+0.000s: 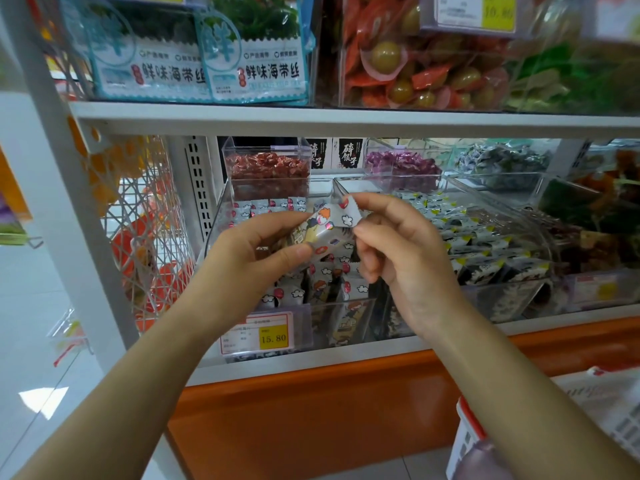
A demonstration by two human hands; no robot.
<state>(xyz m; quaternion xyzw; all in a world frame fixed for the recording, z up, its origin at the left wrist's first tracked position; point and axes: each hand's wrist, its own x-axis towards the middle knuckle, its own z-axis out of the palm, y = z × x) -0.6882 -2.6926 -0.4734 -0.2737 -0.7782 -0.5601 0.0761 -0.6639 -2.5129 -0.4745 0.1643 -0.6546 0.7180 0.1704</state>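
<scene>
Both hands — left hand (256, 247), right hand (398, 247) — pinch snack packet (325, 226) above clear bin (221, 216).

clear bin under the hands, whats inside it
The bin holds small white cartoon-print packets. The left hand, right hand and the held packet cover its middle, hiding what lies there.

Bright, even shop light, strongest just under the upper shelf (346, 121). Glare streaks the clear bins (491, 192) and the floor (43, 398). The snack packet (323, 230), left hand (256, 247) and right hand (405, 247) are sharp; the bowed frame edges blur
</scene>
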